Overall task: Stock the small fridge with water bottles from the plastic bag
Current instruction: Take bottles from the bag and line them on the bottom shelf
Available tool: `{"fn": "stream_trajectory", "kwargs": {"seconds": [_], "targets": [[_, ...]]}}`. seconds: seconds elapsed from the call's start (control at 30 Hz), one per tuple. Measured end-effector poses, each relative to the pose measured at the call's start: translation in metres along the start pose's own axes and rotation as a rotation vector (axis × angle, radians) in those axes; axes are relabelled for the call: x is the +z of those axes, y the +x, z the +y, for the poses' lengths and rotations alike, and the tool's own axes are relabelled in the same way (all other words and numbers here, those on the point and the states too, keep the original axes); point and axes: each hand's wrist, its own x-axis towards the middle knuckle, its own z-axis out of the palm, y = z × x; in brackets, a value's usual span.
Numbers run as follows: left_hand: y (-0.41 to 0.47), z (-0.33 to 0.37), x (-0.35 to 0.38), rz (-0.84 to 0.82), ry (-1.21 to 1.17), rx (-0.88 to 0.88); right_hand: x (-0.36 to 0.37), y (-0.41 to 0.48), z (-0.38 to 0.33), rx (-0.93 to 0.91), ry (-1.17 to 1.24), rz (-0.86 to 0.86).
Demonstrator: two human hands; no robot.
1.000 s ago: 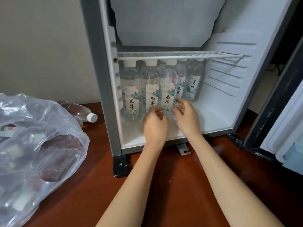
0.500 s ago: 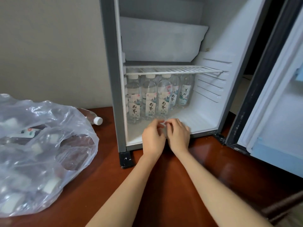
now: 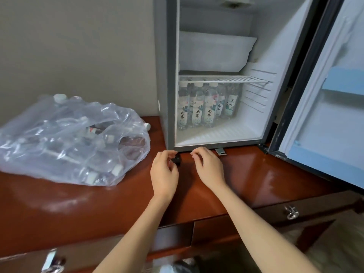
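Reddish wooden countertop (image 3: 59, 201) is stretching bare along its front edge, above drawers with metal pulls. Both hands are hovering over it just outside the fridge's lower lip: the left hand (image 3: 164, 172) and the right hand (image 3: 209, 167) are both loosely curled, holding nothing. To the left, the plastic bag (image 3: 72, 140) is lying slumped with bottles inside. Farther back, the small fridge (image 3: 216, 142) is standing open, water bottles (image 3: 204, 107) crowding its left floor under the wire shelf (image 3: 222, 79), the right floor standing free beside the open door (image 3: 323, 107).
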Motion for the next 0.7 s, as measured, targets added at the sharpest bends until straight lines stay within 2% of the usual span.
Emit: {"fn": "stream_trajectory", "kwargs": {"seconds": [0.13, 0.4, 0.7], "targets": [[-0.011, -0.008, -0.037, 0.003, 0.068, 0.014, 0.008, -0.021, -0.037, -0.133, -0.044, -0.096], [-0.02, -0.035, -0.118, 0.068, 0.255, -0.038, 0.038, -0.045, -0.113, -0.242, 0.073, -0.164], [-0.013, -0.065, -0.169, 0.131, 0.391, -0.253, 0.077, -0.033, -0.151, -0.188, 0.195, -0.208]]}}
